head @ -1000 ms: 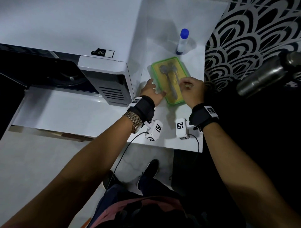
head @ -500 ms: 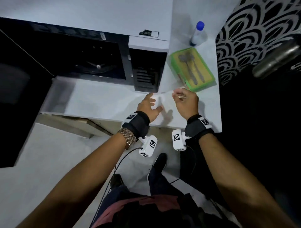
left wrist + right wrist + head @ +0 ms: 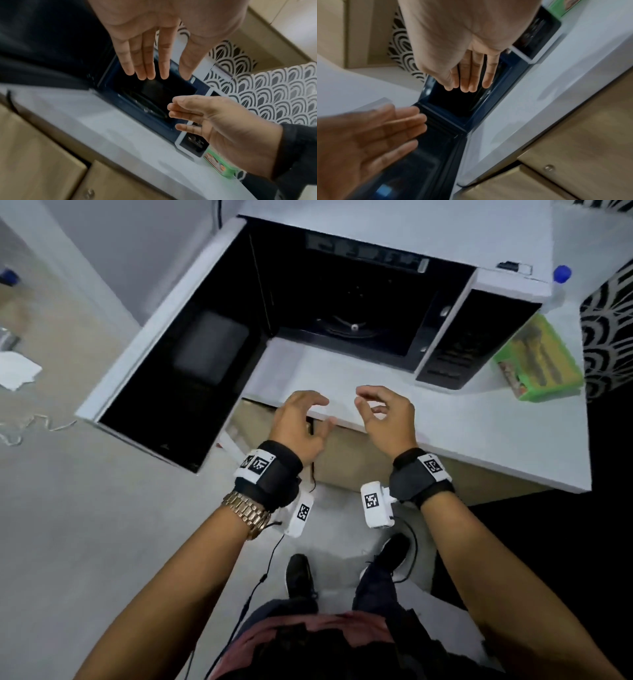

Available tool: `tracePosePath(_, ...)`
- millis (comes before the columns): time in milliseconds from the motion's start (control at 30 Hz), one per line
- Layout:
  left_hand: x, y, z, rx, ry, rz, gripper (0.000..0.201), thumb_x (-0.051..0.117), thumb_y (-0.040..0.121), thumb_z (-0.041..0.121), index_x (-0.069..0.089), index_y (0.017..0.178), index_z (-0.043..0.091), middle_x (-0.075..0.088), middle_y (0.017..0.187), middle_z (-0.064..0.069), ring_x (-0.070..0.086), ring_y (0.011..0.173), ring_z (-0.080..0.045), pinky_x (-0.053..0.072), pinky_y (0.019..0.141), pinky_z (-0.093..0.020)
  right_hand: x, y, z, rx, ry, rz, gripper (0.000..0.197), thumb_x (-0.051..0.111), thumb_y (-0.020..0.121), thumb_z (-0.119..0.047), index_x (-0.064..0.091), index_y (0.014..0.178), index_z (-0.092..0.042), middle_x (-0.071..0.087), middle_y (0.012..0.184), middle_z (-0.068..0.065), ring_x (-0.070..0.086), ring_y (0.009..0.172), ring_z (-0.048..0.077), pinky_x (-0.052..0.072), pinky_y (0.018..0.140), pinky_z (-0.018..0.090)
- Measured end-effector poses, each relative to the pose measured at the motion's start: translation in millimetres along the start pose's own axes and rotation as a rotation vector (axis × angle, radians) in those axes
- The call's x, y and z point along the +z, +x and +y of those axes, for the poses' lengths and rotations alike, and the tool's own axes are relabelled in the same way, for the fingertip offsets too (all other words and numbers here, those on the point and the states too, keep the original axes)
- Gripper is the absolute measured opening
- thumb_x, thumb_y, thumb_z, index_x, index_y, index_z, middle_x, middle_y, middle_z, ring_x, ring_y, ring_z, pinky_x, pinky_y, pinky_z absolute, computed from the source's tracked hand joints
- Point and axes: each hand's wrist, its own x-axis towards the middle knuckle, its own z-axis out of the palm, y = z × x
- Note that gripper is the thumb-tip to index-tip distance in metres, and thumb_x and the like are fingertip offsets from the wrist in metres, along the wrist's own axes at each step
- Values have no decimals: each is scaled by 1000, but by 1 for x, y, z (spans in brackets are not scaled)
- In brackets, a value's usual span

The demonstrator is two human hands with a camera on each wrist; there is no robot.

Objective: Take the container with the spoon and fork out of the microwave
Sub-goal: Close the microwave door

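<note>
Home kitchen. White microwave, door swung open to left, sits on white counter. Black-and-white scallop-pattern tiles at far right. Beige cabinet fronts with metal knobs below counter. Blue-capped bottle beside microwave. Grey floor.

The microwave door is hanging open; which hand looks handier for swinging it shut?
Probably the left hand. The open microwave door swings out on the left, nearer that hand; the right hand hovers further right. Both are empty, and the green container already sits on the counter.
</note>
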Motion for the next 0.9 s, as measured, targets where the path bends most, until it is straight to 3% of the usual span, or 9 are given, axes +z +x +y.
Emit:
tracePosePath(100, -48, -16, -5, 105, 95, 114, 33, 66, 84, 27, 63, 115, 14, 55, 132, -2, 50, 125, -16, 27, 104, -11, 37, -7, -34, -97, 9, -51, 21, 66, 91, -21, 73, 109, -16, 74, 110, -8, 67, 102, 5, 55, 85, 24)
tracePosePath(200, -87, -30, -8, 232, 219, 241, 40, 64, 83, 27, 61, 119, 9, 50, 138, -10, 44, 132, -24, 31, 114, -36, 65, -13, -59, -191, -20, -112, 25, 65, 91, -22, 72, 114, -16, 73, 116, -5, 65, 109, 9, 55, 89, 29)
tracePosePath(267, -110, -36, -11, 250, 341, 331, 44, 63, 83, 28, 60, 122, 9, 47, 141, -13, 37, 139, -29, 22, 118, -52, 79, -16, -71, -244, -53, -140, 28, 65, 91, -22, 71, 117, -16, 71, 121, -3, 64, 114, 10, 54, 92, 31)
tracePosePath(367, -143, -45, -15, 132, 556, 432, 52, 59, 82, 36, 55, 128, 12, 39, 149, -14, 26, 145, -33, 8, 118, -57, 95, -16, -81, -302, -97, -195, 33, 65, 91, -22, 67, 123, -17, 67, 129, -3, 59, 122, 11, 50, 101, 38)
tracePosePath(467, -166, -54, -24, -123, 690, 415, 65, 60, 78, 42, 44, 136, 17, 31, 154, -15, 19, 146, -37, -2, 116, -59, 106, -15, -86, -315, -105, -259, 37, 65, 91, -21, 64, 128, -17, 64, 135, -2, 56, 128, 10, 47, 106, 41)
tracePosePath(567, -179, -61, -30, -178, 718, 340, 74, 60, 77, 46, 36, 141, 21, 36, 149, -16, 35, 136, -38, 17, 116, -60, 111, -14, -90, -329, -92, -287, 39, 65, 92, -20, 63, 130, -14, 62, 136, 0, 55, 129, 10, 46, 107, 38)
tracePosePath(700, -180, -66, -24, -104, 598, 355, 60, 55, 86, 45, 47, 139, 17, 47, 144, -14, 50, 123, -38, 41, 103, -46, 109, -19, -90, -356, -96, -295, 39, 65, 92, -22, 63, 130, -14, 63, 136, 0, 56, 129, 10, 47, 107, 37)
tracePosePath(800, -169, -67, -13, -4, 436, 365, 51, 53, 90, 42, 56, 134, 17, 51, 145, -10, 52, 130, -28, 46, 104, -39, 100, -25, -88, -324, -88, -308, 40, 64, 94, -28, 62, 132, -15, 63, 136, -1, 55, 128, 9, 47, 108, 32)
tracePosePath(900, -153, -68, -1, 132, 292, 283, 44, 50, 95, 35, 56, 134, 15, 48, 146, -5, 39, 140, -15, 39, 111, -31, 87, -35, -86, -302, -74, -321, 41, 62, 95, -31, 61, 133, -15, 62, 136, 0, 55, 129, 8, 41, 111, 22)
